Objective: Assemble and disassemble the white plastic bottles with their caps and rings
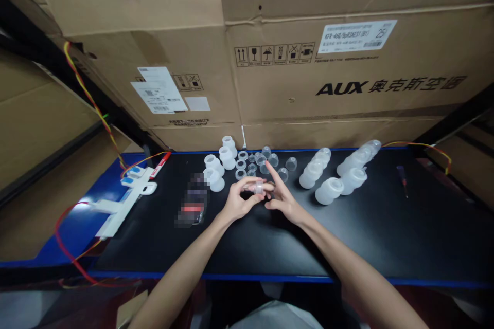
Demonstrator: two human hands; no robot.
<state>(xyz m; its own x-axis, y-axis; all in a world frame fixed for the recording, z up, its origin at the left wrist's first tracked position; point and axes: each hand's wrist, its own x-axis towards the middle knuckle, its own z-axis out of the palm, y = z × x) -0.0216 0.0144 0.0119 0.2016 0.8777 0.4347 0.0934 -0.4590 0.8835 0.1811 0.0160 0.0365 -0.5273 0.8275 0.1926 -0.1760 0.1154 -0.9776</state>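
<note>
Above the middle of a black table (pixel 386 247), the person's left hand (pixel 242 200) was closed on a small clear part (pixel 259 187); the right hand (pixel 283 199) met it, forefinger raised, its grip hard to tell. Near the far edge, loose rings (pixel 241 167), clear caps (pixel 290 164) and open bottles (pixel 227 159) seemed yet to be joined. Toward the right edge, two rows of bottles (pixel 329 192) looked further along, one apparently capped.

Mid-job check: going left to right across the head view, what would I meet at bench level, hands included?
White plastic power strip, left group of translucent white plastic bottles, left hand, small clear plastic piece, right hand, right group of translucent white plastic bottles, slim dark-handled screwdriver.
</note>
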